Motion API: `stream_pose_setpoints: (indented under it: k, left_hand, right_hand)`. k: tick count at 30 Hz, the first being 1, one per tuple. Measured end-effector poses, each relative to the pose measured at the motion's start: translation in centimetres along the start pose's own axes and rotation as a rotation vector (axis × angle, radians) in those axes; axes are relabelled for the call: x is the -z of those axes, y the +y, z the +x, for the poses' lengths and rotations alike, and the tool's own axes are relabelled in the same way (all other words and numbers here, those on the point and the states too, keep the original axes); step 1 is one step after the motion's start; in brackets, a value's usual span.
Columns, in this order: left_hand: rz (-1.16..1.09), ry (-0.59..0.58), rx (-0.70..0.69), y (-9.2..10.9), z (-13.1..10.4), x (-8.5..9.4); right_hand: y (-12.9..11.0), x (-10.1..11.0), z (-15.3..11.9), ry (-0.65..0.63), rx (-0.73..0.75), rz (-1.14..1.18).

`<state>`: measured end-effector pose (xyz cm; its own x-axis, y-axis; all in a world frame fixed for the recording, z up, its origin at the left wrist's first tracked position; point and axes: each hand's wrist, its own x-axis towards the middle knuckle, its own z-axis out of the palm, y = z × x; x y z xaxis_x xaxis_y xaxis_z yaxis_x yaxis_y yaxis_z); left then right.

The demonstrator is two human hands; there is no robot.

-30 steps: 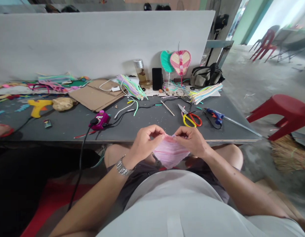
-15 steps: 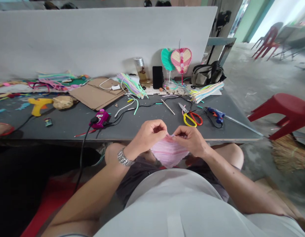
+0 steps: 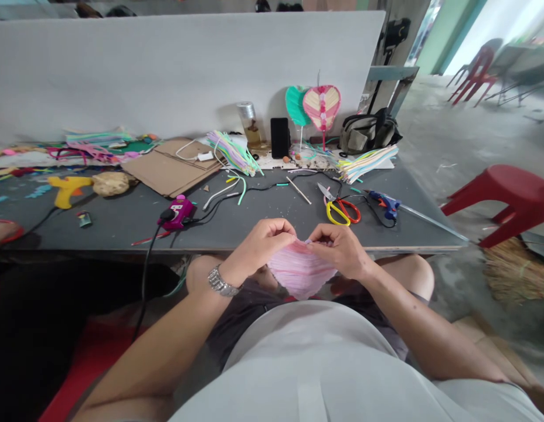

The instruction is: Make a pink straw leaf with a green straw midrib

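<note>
A pink and lilac striped, heart-shaped piece [image 3: 302,272], looking made of pipe cleaners, hangs between my hands above my lap, just off the table's front edge. My left hand [image 3: 268,246], with a metal watch on the wrist, is closed and pinches its upper left edge. Across from it my right hand [image 3: 341,249] is closed too, thumb and fingertips gripping the upper edge near the middle. The fingertips are close together and cover part of that edge. Past my right hand, scissors [image 3: 340,210] with one yellow and one red handle lie on the table.
On the grey table [image 3: 263,205] lie a blue glue gun [image 3: 385,205], a yellow glue gun [image 3: 68,190], a magenta power socket [image 3: 179,212] with cables and bundles of pipe cleaners [image 3: 234,153]. Two finished-looking fans [image 3: 322,108] stand at the back. A red stool [image 3: 509,193] is right.
My left hand has shifted slightly down, its fingers lower over the striped piece's edge. My right hand keeps its pinch in nearly the same place. The view has moved a little.
</note>
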<state>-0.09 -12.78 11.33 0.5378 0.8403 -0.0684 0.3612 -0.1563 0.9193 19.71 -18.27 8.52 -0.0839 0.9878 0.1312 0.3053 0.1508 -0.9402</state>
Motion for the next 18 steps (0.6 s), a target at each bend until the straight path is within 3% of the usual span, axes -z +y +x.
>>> stream_pose_setpoints:
  k: [9,13,18]
  left_hand:
    - [-0.104,-0.085,0.164,-1.1,0.4,0.0]
    - [-0.125,-0.123,0.174,-1.1,0.6,0.1]
    - [-0.082,0.021,0.04,-0.8,0.4,-0.3]
  right_hand:
    - [0.5,0.1,-0.1,-0.034,0.0,-0.017]
    - [0.4,0.1,-0.2,-0.024,0.011,-0.02]
    - [0.4,0.1,-0.1,-0.003,0.012,-0.033]
